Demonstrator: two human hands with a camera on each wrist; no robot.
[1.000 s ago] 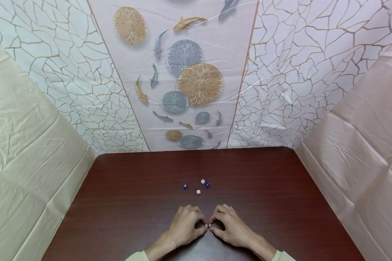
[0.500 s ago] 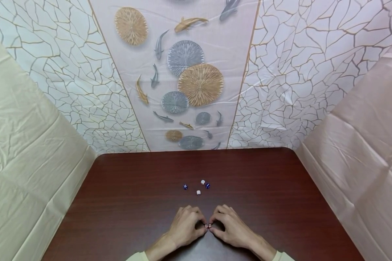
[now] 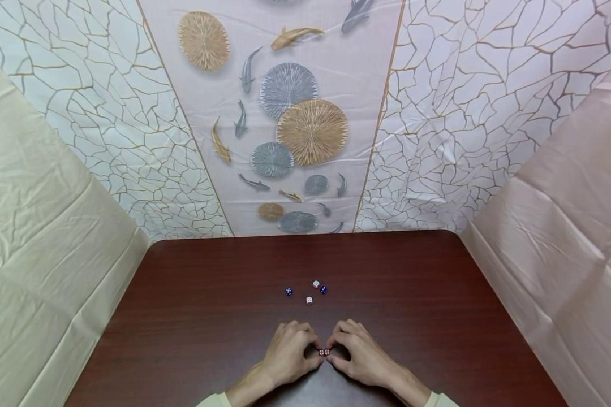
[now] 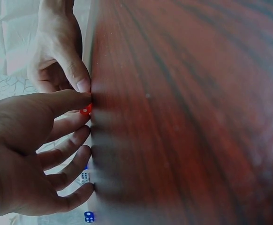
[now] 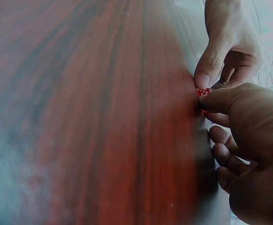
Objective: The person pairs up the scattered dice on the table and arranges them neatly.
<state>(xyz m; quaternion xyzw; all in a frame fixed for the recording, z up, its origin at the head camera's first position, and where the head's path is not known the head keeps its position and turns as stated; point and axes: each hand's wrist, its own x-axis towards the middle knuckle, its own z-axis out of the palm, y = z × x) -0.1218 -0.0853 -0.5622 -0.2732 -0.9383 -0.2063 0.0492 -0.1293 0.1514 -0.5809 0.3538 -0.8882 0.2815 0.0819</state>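
Two small red dice sit side by side on the table near its front, the left red die against the right red die. My left hand pinches the left one between thumb and index finger. From the other side, my right hand pinches the right one the same way. In the left wrist view, a red die shows between thumb and index finger, partly hidden. White spots show on the red die between the two thumbs in the right wrist view.
Beyond the hands lie a left blue die, a right blue die, a far white die and a nearer white die. The dark red-brown table ends at a patterned cloth backdrop; plain cloths flank both sides.
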